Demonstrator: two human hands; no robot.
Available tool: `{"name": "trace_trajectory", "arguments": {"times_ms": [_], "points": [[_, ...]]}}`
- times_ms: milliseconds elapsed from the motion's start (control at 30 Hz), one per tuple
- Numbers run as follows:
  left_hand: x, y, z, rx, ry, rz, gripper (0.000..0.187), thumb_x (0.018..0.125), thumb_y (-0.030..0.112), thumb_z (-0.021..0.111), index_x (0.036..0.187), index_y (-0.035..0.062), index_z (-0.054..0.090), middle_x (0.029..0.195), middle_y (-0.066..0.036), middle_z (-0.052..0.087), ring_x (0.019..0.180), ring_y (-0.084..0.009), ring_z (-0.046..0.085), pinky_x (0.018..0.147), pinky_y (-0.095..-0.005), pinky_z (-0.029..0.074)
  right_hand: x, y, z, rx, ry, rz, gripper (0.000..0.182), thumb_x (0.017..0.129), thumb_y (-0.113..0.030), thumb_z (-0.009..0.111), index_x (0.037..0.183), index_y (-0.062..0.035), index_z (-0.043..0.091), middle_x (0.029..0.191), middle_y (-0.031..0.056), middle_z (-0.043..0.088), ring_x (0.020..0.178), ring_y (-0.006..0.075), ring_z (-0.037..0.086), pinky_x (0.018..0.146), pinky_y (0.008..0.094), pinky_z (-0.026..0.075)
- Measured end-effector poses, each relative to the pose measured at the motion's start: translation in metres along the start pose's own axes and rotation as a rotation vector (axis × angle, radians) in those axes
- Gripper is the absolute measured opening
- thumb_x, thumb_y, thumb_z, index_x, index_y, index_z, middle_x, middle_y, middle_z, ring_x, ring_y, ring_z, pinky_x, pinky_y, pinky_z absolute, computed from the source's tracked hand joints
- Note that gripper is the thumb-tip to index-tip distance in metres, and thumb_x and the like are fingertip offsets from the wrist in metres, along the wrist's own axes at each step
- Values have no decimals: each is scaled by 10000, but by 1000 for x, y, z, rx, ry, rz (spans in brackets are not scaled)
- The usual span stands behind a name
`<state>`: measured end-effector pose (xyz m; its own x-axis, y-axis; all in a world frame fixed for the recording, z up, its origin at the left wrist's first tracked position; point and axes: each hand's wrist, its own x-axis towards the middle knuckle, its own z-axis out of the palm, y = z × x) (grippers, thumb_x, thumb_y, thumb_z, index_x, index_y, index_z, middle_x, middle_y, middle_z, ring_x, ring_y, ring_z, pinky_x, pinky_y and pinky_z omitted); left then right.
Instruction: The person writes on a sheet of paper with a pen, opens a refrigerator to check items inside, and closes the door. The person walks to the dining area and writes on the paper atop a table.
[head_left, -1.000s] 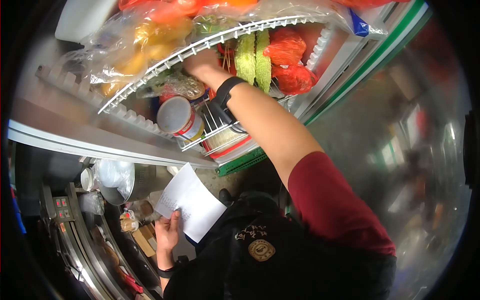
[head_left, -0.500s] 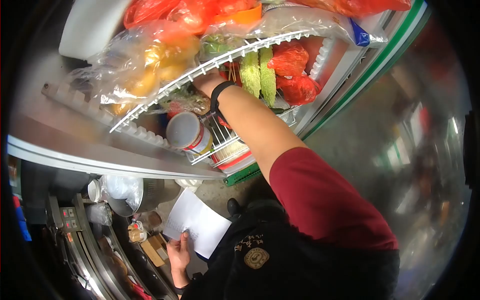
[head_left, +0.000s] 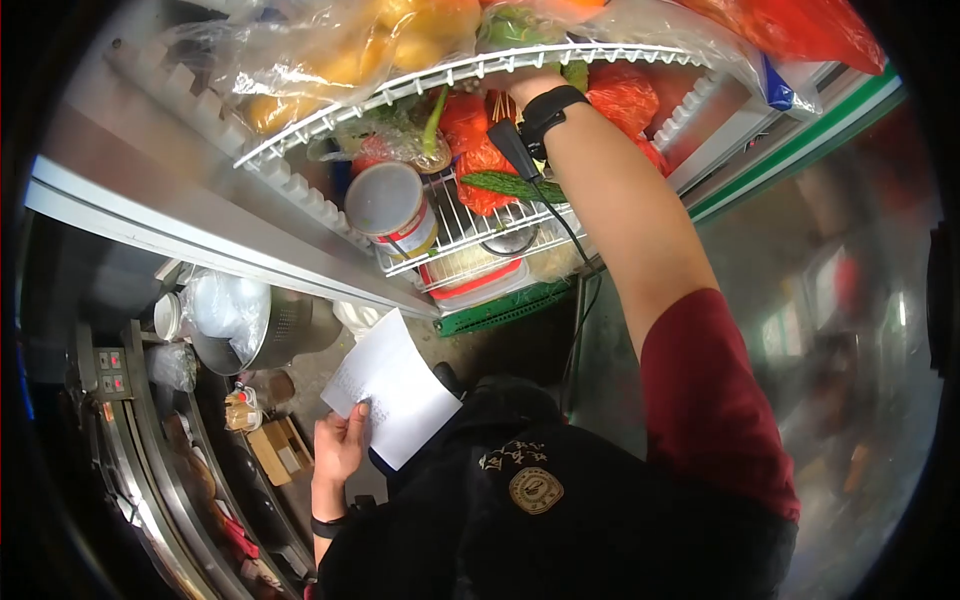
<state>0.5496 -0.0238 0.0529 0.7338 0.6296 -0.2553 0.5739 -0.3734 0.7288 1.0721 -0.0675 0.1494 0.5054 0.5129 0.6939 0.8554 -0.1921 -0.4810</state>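
The left hand (head_left: 338, 447) pinches the paper (head_left: 395, 385) at its lower edge; light and floppy, it likely creases easily. The right hand (head_left: 530, 86) reaches behind the wire shelf (head_left: 440, 76), fingers hidden, grip unclear.

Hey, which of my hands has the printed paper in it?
Your left hand: its thumb lies on the printed sheet, whereas your right hand is partly hidden at the upper wire shelf's front rail.
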Motion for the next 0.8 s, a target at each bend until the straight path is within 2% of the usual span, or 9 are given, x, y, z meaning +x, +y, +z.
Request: {"name": "trace_trajectory", "arguments": {"times_ms": [133, 233, 267, 333, 467, 667, 733, 767, 800], "points": [[4, 4, 7, -67, 15, 43, 374, 974, 274, 614, 802, -57, 634, 590, -173, 555, 526, -158, 476, 537, -339, 429, -1, -1, 6, -84, -72, -62, 342, 878, -196, 524, 1168, -65, 650, 1210, 153, 643, 1140, 323, 600, 982, 443, 466], [7, 2, 3, -12, -33, 27, 359, 972, 281, 615, 842, -53, 649, 633, -188, 597, 538, -183, 515, 565, -339, 453, 1, 7, 35, -276, -268, -86, 333, 865, -193, 537, 1143, -58, 663, 1177, 152, 662, 1120, 320, 613, 970, 445, 474], [7, 1, 2, 25, -55, 21, 355, 971, 283, 615, 859, -51, 655, 651, -190, 613, 542, -196, 525, 574, -338, 458, -1, 10, 45, -362, -381, -84, 330, 861, -191, 541, 1134, -56, 667, 1167, 151, 668, 1113, 318, 618, 966, 446, 476], [9, -2, 0, 37, -62, 22, 349, 972, 283, 614, 872, -49, 659, 655, -182, 621, 545, -189, 525, 578, -335, 460, -14, -11, 47, -470, -792, 233, 346, 801, -212, 628, 1103, -63, 705, 1203, 177, 654, 1119, 304, 634, 922, 407, 519], [13, 7, 6, -1, -34, 74, 338, 974, 272, 613, 875, -47, 663, 641, -158, 621, 556, -160, 510, 577, -329, 456, -41, -43, 43, -445, -665, 395, 324, 807, -189, 636, 1085, -42, 714, 1189, 165, 668, 1084, 313, 657, 888, 381, 546], [19, 19, 2, 41, -151, 6, 331, 978, 259, 607, 896, -56, 666, 688, -127, 655, 597, -143, 517, 606, -318, 465, -49, -32, 46, -411, -595, 343, 271, 797, -162, 636, 1026, -56, 738, 1110, 179, 694, 1031, 308, 682, 865, 386, 554], [21, 24, 3, 64, -162, 32, 324, 980, 258, 604, 905, -51, 667, 685, -112, 649, 601, -138, 513, 606, -312, 463, -39, -34, 25, -183, -383, 427, 241, 765, -178, 662, 948, -50, 752, 1029, 193, 709, 997, 315, 689, 803, 397, 570], [22, 26, 5, 83, -170, 57, 319, 981, 257, 602, 913, -47, 668, 682, -98, 643, 605, -133, 508, 606, -306, 461, -38, -36, 7, 181, -390, 792, 154, 738, -126, 675, 821, -15, 743, 933, 182, 722, 947, 274, 708, 716, 423, 573], [23, 25, 9, 81, -173, 54, 319, 981, 257, 602, 913, -47, 668, 682, -98, 643, 605, -133, 508, 606, -306, 461, -43, -21, 8, 423, -153, 873, 209, 721, -51, 693, 915, 23, 700, 880, 172, 706, 818, 252, 700, 632, 428, 554]]}}
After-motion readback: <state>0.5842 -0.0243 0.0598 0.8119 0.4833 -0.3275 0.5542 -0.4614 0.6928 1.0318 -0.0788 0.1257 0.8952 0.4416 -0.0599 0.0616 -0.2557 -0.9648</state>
